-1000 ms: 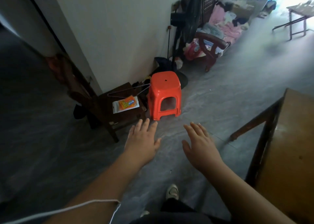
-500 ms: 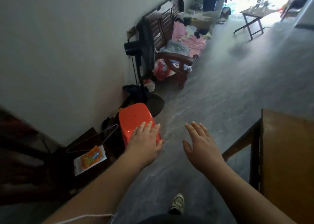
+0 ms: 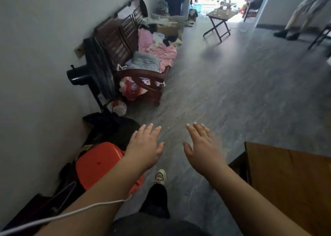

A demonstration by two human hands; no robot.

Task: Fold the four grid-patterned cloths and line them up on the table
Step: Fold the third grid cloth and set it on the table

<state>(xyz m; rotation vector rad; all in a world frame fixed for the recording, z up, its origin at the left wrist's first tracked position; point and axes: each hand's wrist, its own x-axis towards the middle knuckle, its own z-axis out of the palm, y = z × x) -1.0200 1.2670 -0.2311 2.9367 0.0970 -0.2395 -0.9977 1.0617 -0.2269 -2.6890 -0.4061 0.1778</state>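
Note:
My left hand (image 3: 145, 146) and my right hand (image 3: 202, 146) are stretched out in front of me above the grey floor, fingers straight, holding nothing. A blue-and-white grid-patterned cloth (image 3: 146, 62) lies in a heap of clothes on the seat of a dark wooden bench (image 3: 143, 74) against the left wall, well beyond both hands. The corner of a brown wooden table (image 3: 290, 178) shows at the lower right, just right of my right forearm. I see no other grid-patterned cloth clearly.
A red plastic stool (image 3: 100, 164) stands under my left forearm. A black standing fan (image 3: 93, 70) is between it and the bench. A small folding table (image 3: 221, 18) stands far ahead, and a person's legs (image 3: 295, 20) are at the far right. Open floor runs down the middle.
The view has swung right and forward along the wall: the stool slid to the lower left, and the bench drew nearer. Both hands stayed stretched out and empty.

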